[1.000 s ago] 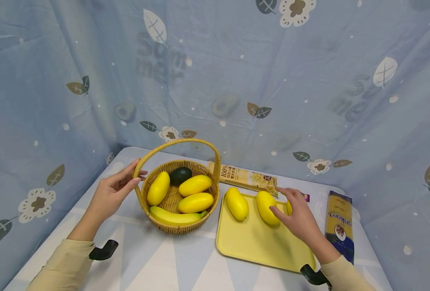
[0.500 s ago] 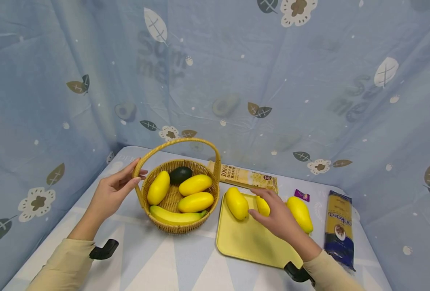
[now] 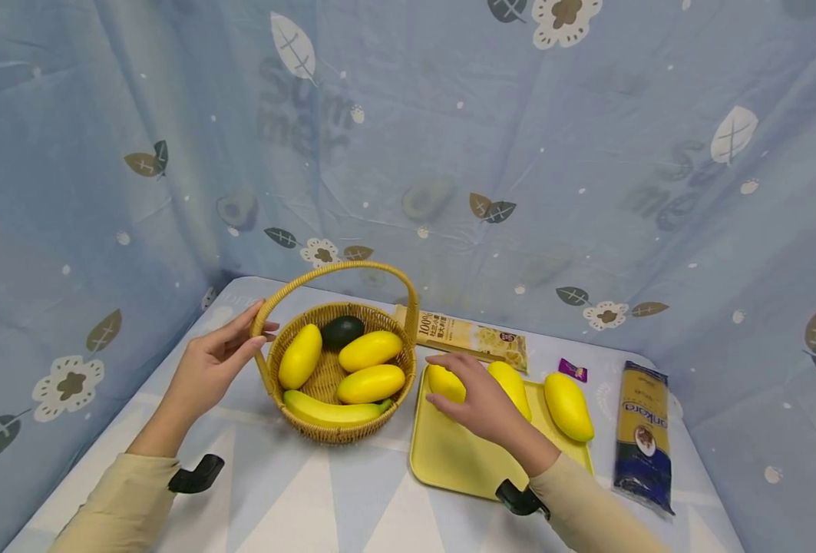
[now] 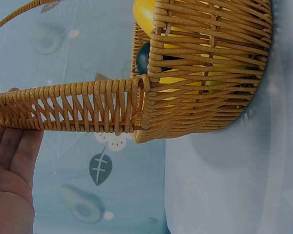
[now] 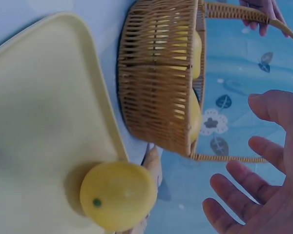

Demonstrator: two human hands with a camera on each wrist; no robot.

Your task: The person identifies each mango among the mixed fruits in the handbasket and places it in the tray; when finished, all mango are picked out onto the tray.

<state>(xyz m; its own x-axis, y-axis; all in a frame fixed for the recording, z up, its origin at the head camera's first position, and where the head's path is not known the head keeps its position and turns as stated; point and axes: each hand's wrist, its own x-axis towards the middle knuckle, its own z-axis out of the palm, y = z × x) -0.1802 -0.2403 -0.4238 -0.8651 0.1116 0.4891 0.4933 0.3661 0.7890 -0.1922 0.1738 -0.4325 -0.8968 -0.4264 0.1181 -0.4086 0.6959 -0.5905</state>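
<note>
My left hand (image 3: 203, 370) holds the left side of the handle (image 4: 73, 109) of a round wicker basket (image 3: 335, 435). Inside the basket lie three yellow mangoes (image 3: 370, 351), a dark green avocado (image 3: 342, 332) and a yellow-green banana (image 3: 332, 413). My right hand (image 3: 482, 405), fingers spread and holding nothing, hovers over the yellow tray (image 3: 442, 465). It partly covers the leftmost of three mangoes there (image 3: 447, 382); the middle mango (image 3: 507, 384) is partly behind it, and the right one (image 3: 569, 407) shows fully. The right wrist view has one mango (image 5: 118, 196) below the spread fingers.
Behind the tray lies a long pasta packet (image 3: 477, 342). A small purple wrapped sweet (image 3: 573, 369) lies at the back right, and a blue and gold packet (image 3: 645, 438) lies right of the tray. Blue patterned curtains (image 3: 408, 153) enclose the table.
My right hand has moved left across the tray, from beside the right and middle mangoes to over the leftmost one. The left hand and basket stay in place.
</note>
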